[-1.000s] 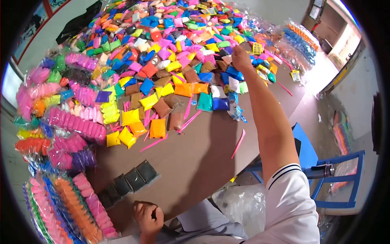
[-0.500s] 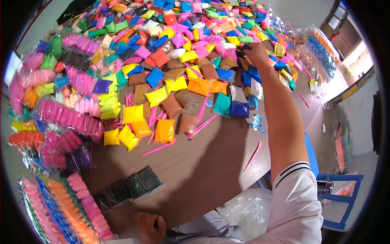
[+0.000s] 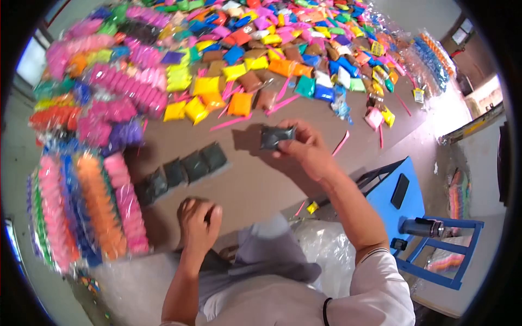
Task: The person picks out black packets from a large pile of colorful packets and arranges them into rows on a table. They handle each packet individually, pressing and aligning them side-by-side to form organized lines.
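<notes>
Head view: holds one small dark packet [image 3: 273, 137] over the bare worktop [image 3: 251, 187], pinched in the right grip [image 3: 310, 153]. Has the thumb on the near side and the fingers bent close behind, with only the packet in between. Has the left grip [image 3: 199, 218] low and to the left of the right grip, fingers half curled; cannot tell if anything is under them. Shows a row of dark packets [image 3: 194, 166] just past the left grip, lying side by side, apart from the held one. Shows also a big heap of bright packets [image 3: 281, 67] beyond the right grip, and a loose pink strip [image 3: 341, 143] just to its right. Looks like the carrying step, with the dark packet picked up but not yet set down. Seems to call next for a steady pinch, a flat packet and a slow, soft loosening, so as not to bump the row. Half a second ago, had the right grip far off at the heap, with no dark packet clear to see in it; now has it back on the near side, packet in plain sight. Keeps the left grip in much the same place, close to the same row.
</notes>
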{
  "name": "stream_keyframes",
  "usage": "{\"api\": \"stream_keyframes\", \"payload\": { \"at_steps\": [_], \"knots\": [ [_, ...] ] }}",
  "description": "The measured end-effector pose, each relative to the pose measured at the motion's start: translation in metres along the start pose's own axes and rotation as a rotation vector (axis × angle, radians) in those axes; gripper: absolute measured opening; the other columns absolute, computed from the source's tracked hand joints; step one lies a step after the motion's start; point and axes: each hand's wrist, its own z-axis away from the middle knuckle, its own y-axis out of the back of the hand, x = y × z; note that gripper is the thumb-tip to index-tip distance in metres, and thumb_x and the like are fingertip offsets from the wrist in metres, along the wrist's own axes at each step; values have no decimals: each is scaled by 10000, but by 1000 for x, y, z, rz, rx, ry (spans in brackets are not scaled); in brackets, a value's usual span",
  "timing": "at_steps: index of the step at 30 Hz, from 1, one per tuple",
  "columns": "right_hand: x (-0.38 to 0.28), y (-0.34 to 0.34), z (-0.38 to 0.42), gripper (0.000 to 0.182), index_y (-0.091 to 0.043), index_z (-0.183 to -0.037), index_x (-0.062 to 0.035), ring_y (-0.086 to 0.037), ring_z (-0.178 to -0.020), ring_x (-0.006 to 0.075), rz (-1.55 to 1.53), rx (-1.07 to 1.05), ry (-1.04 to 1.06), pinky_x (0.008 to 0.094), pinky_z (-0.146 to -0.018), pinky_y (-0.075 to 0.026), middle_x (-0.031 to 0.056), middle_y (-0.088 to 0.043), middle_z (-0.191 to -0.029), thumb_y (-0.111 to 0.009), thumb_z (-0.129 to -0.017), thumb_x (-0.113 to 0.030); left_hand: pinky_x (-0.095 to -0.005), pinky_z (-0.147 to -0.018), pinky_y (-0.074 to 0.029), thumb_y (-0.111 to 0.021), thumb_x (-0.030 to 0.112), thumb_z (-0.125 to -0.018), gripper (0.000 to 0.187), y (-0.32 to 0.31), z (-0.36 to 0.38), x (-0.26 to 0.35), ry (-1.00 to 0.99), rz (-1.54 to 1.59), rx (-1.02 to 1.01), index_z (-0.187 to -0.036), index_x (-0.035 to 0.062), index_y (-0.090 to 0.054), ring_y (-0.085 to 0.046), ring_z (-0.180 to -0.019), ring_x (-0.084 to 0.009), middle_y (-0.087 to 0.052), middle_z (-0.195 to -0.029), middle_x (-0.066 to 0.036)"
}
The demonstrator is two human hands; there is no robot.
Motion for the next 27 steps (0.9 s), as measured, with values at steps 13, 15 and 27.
{"api": "stream_keyframes", "payload": {
  "at_steps": [13, 15, 27],
  "knots": [
    [103, -127, 67, 126, -605, -999, -51, -519, -751, 30, 170, -123, 128, 206, -649, -421, -57, -586, -845, -697, -935, -110, -412, -714, -438, -529, 362, -1000, 378, 13, 26, -21, 290, 531, -24, -970, -11, -588, -562, -783, -294, -575, -814, -139],
    [89, -130, 70, 138, -623, -1029, -45, -522, -753, 32, 201, -130, 68, 209, -650, -425, -51, -603, -862, -686, -946, -137, -411, -717, -440, -530, 356, -999, 372, 10, 28, -22, 265, 524, -5, -974, -10, -590, -565, -784, -296, -578, -816, -141],
    [97, -123, 61, 117, -685, -990, -25, -552, -727, 48, 235, -217, -37, 227, -645, -467, -34, -649, -844, -666, -959, -136, -442, -738, -447, -539, 303, -979, 305, 3, 28, -24, 159, 426, 45, -961, 1, -580, -568, -800, -347, -591, -834, -173]
  ]
}}
